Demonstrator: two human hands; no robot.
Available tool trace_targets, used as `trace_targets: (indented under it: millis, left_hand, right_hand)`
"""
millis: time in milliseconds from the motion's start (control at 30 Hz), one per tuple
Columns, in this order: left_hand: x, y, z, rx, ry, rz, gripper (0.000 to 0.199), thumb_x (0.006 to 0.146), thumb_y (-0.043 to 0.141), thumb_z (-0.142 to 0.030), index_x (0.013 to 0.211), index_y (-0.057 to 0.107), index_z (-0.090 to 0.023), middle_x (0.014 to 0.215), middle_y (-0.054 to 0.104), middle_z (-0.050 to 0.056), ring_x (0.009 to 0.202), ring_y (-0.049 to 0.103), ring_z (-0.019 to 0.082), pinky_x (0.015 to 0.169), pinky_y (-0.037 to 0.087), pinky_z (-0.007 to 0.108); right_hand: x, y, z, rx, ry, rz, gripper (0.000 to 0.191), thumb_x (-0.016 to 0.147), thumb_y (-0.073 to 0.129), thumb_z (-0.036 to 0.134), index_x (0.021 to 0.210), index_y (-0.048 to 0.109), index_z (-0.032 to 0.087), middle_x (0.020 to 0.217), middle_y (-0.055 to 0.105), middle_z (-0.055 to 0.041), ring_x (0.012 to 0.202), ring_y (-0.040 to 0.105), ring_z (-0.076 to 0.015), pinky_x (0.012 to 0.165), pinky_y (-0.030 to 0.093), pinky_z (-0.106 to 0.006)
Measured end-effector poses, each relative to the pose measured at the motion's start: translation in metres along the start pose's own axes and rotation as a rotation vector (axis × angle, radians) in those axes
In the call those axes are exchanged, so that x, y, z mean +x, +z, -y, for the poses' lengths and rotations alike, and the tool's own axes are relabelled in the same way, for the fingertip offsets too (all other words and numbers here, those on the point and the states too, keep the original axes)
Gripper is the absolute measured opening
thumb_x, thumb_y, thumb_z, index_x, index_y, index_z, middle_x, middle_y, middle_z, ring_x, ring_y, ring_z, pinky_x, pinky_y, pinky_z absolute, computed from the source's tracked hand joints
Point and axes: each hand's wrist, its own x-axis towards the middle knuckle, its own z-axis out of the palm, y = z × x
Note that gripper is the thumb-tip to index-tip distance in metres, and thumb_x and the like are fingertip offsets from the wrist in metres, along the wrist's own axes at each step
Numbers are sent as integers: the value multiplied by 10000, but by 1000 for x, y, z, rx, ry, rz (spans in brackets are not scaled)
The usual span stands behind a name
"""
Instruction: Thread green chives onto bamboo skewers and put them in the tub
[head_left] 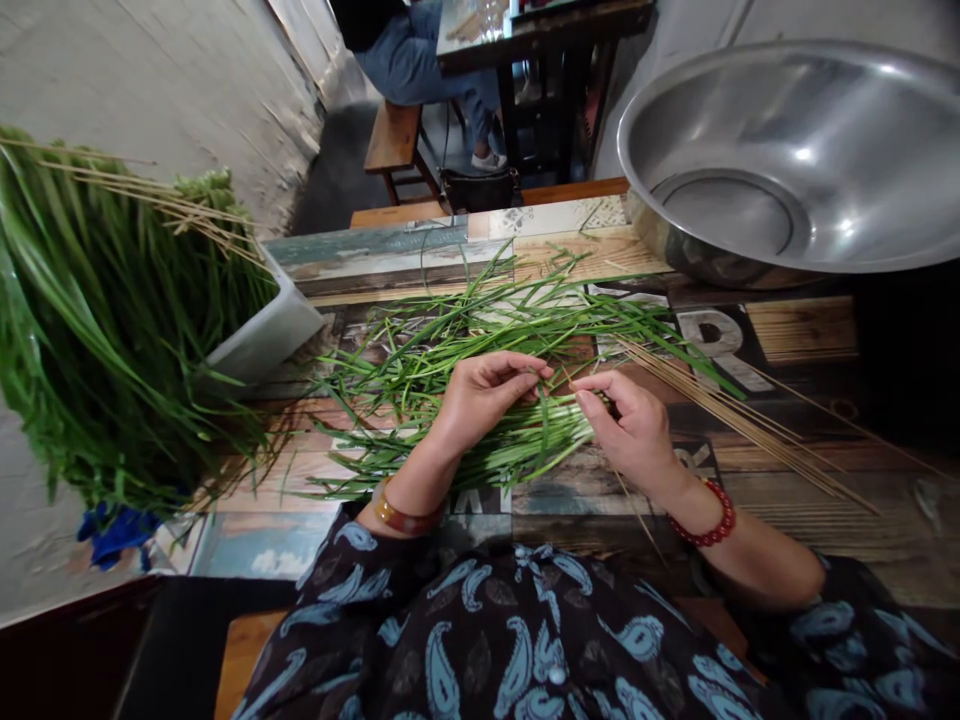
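Loose green chives [450, 350] lie spread over the patterned table, with more stalks in front of me under my hands. My left hand [491, 395] pinches a green chive strand between thumb and fingers. Close to its right, my right hand [626, 415] has its thumb and index finger closed on a thin bamboo skewer [626, 490], whose lower part slants down below the hand. Several more skewers [735, 425] lie on the table right of the chives, fanned toward the lower right.
A white bin [274, 335] heaped with skewered chives [97, 300] stands at the left. A large steel basin [750, 170] sits at the back right. Beyond the table [442, 235], a seated person's legs [420, 65] show beside a wooden bench [394, 135].
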Motion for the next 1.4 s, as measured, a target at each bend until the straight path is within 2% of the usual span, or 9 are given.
trace_targets:
  millis: [233,467,567,667,767,900,1033,1200,1400]
  left_hand:
    - [2,-9,-3,227,317,-153,129,824,758,-327,835,787,-202,899,751,59,905,678,165,861,522,281]
    - [-1,-13,-5,90,346,-330,272,883,685,-436,958,713,-177,821,764,44,677,697,135,657,569,254]
    - [0,-16,-8,176,431,-365,255,922,634,-432,956,686,-184,937,773,64,880,744,186,802,607,321]
    - [0,-21,-14,328,596,-389,188,950,610,-372,932,681,-198,1207,722,78,1180,667,227,1027,538,418]
    - [-1,-27,-20,430,695,-412,194,976,562,-374,937,675,-222,1368,628,62,1246,625,239,1025,534,438]
    - [1,-38,-22,574,639,-338,181,960,588,-362,945,721,-240,1178,692,65,970,690,182,785,569,334]
    - [3,-44,-22,772,674,-236,58,841,749,-297,863,788,-260,996,681,55,931,614,172,821,502,335]
    - [-1,-42,-25,350,571,-287,87,872,718,-295,902,786,-250,873,706,32,836,631,150,740,498,282]
    - [-2,-38,-25,-92,323,-184,190,888,692,-383,931,699,-198,923,772,53,696,710,162,651,561,294]
  right_hand:
    - [0,0,0,-2,-35,-28,163,938,548,334,935,679,238,852,756,-28,744,688,-182,726,520,-294]
    - [0,2,-2,-17,-73,-43,152,943,556,320,941,678,229,849,757,-20,729,686,-168,716,518,-281]
    - [0,1,-1,-17,-73,-47,148,942,554,316,934,676,233,842,756,-17,726,686,-168,703,515,-280]
    - [0,1,0,-11,-81,-47,144,944,553,308,938,675,232,851,759,-15,739,690,-165,700,515,-274]
    - [0,1,-1,-18,-84,-48,148,945,553,307,940,677,228,867,764,-19,754,695,-166,708,515,-276]
    - [0,1,-3,-24,-74,-40,165,944,548,330,942,681,232,875,767,-25,757,698,-174,709,520,-286]
    - [0,2,-3,-21,-67,-39,179,946,542,346,942,683,235,879,766,-28,774,701,-182,719,523,-294]
    - [0,2,-4,-24,-62,-38,179,944,543,351,942,684,240,873,765,-24,766,699,-181,722,526,-296]
    - [0,3,-6,-33,-70,-39,172,946,546,342,948,682,237,890,767,-26,781,705,-183,724,521,-295]
